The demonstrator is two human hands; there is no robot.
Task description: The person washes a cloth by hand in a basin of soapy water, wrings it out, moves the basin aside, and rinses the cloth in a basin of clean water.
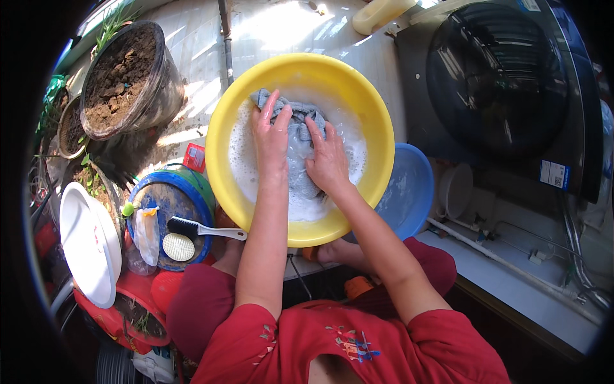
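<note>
A yellow plastic basin (376,144) holds soapy water (242,168) with white foam. In it lies a wet grey-blue cloth (302,117), partly under the suds. My left hand (273,137) presses on the cloth's left side, fingers spread and pointing to the far rim. My right hand (330,158) rests on the cloth's right side, its thumb and fingers apart. Both hands are wet. Whether either one pinches the fabric, I cannot tell.
A blue basin (407,192) stands partly behind the yellow one. At left, a lidded bucket (187,192) carries a black-bristled brush (206,229) and a pale oval scrubber (178,247). Beyond are a white basin (86,240) and a soil-filled pot (165,96). A front-loading washing machine (412,105) stands right.
</note>
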